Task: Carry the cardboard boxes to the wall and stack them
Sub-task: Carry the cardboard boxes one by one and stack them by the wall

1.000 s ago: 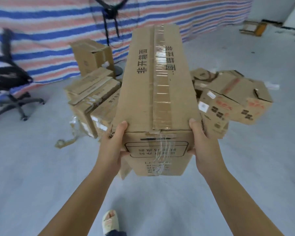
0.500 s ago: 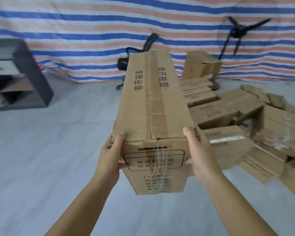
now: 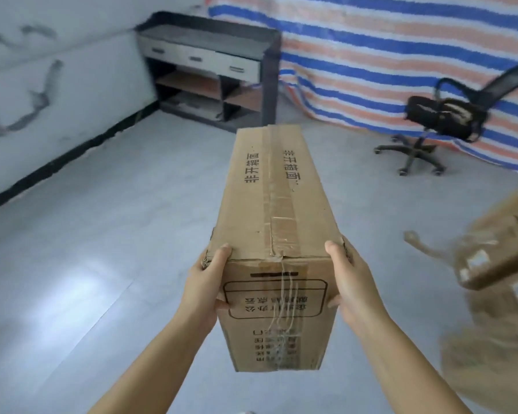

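The grey floor (image 3: 108, 234) now ran to the white wall (image 3: 57, 94), where a second before I had faced the box pile. My left hand (image 3: 205, 289) and right hand (image 3: 352, 286) clamped the long cardboard box (image 3: 277, 216) aloft, the other boxes (image 3: 497, 279) off right; I judged the carry halfway.

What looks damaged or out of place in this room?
The box held by the left hand and right hand is worn: its near top corners are crumpled and loose tape strands hang down its end face. At right, more boxes lie tumbled on the floor, and the office chair is tipped far back.
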